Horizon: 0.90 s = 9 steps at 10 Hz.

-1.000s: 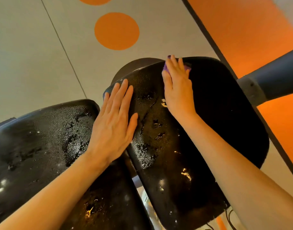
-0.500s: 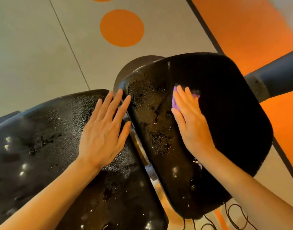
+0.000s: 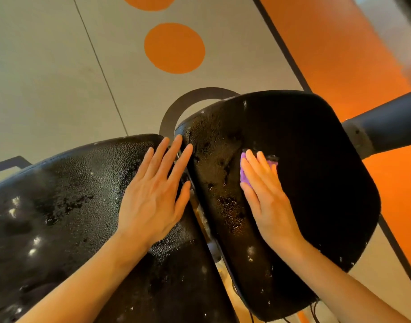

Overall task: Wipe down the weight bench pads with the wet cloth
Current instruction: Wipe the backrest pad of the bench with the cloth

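Note:
Two black, wet-looking bench pads fill the lower view. The left pad (image 3: 60, 206) lies under my left hand (image 3: 153, 197), which rests flat with straight fingers, fingertips reaching the gap between the pads. The right pad (image 3: 316, 171) is rounder and tilted. My right hand (image 3: 267, 197) lies flat on it, pressing a purple cloth (image 3: 244, 173) against the surface. Only the cloth's left edge and a bit beyond my fingertips show; the rest is hidden under my palm and fingers.
A dark padded bar (image 3: 390, 122) sticks out at the right behind the right pad. The floor is beige with orange circles (image 3: 174, 47) and an orange zone (image 3: 339, 54) at the right. A curved dark frame piece (image 3: 176, 106) shows behind the pads. Cables hang at the bottom right.
My right hand has drawn the cloth from the pad's far edge back toward me over the right pad. My left hand shifted from the right pad onto the left pad.

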Motion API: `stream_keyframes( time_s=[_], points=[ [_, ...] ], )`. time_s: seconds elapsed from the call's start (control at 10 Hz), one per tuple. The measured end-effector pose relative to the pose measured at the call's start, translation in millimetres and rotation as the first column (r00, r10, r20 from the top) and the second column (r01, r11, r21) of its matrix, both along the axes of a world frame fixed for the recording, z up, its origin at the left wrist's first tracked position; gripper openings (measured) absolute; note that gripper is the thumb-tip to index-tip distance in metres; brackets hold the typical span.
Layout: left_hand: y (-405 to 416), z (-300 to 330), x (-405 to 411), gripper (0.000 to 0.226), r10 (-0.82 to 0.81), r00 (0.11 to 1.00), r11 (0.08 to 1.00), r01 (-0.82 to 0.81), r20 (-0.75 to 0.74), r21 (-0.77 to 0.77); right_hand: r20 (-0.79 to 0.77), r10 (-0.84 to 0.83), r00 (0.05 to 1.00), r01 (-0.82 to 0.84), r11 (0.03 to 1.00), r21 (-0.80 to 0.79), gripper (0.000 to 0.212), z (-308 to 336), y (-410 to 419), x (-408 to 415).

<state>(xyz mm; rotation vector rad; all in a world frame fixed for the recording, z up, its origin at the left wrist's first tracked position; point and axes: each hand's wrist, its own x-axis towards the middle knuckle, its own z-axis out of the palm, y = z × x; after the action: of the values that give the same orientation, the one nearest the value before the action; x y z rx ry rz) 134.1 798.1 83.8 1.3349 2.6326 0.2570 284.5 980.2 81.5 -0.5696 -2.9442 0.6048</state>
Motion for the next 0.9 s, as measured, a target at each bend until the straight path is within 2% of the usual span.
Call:
stream_keyframes(
  time_s=[0.1,0.2,0.3,0.4,0.5,0.6,0.7,0.8,0.9],
  points=[
    [1,-1,0,0.063,-0.005,1.0,1.0,0.005,-0.002,0.008,-0.052,-0.228,0.972,0.223,0.972,-0.077,0.045,0,42,-96],
    [1,-2,0,0.063,0.0,1.0,1.0,0.0,-0.01,0.0,-0.081,-0.328,0.941,0.319,0.942,-0.104,0.046,-2,52,-122],
    [0,-1,0,0.063,-0.006,1.0,1.0,0.006,0.008,0.004,-0.007,-0.148,0.989,0.148,0.989,-0.013,0.049,3,0,-35],
    [-1,0,0,0.063,0.0,1.0,1.0,0.0,0.016,0.008,0.05,0.038,0.998,-0.04,0.998,0.039,0.051,4,8,-6],
    [1,0,0,0.063,-0.007,1.0,1.0,0.007,0.01,0.007,-0.061,-0.378,0.924,0.374,0.925,-0.068,0.046,2,57,-87],
    [2,-1,0,0.063,0.004,1.0,1.0,-0.004,0.001,-0.005,-0.08,-0.602,0.795,0.597,0.798,-0.077,0.045,-3,31,-138],
    [1,0,0,0.064,0.013,1.0,1.0,-0.013,0.014,0.0,-0.059,-0.153,0.987,0.149,0.987,-0.059,0.047,5,-12,-114],
    [2,0,0,0.064,0.012,1.0,1.0,-0.012,0.02,0.012,-0.038,-0.039,0.999,0.038,0.999,-0.026,0.047,7,48,-98],
    [1,0,0,0.064,0.012,1.0,1.0,-0.012,0.008,0.004,-0.068,-0.487,0.871,0.48,0.871,-0.101,0.045,6,78,-112]
  ],
)
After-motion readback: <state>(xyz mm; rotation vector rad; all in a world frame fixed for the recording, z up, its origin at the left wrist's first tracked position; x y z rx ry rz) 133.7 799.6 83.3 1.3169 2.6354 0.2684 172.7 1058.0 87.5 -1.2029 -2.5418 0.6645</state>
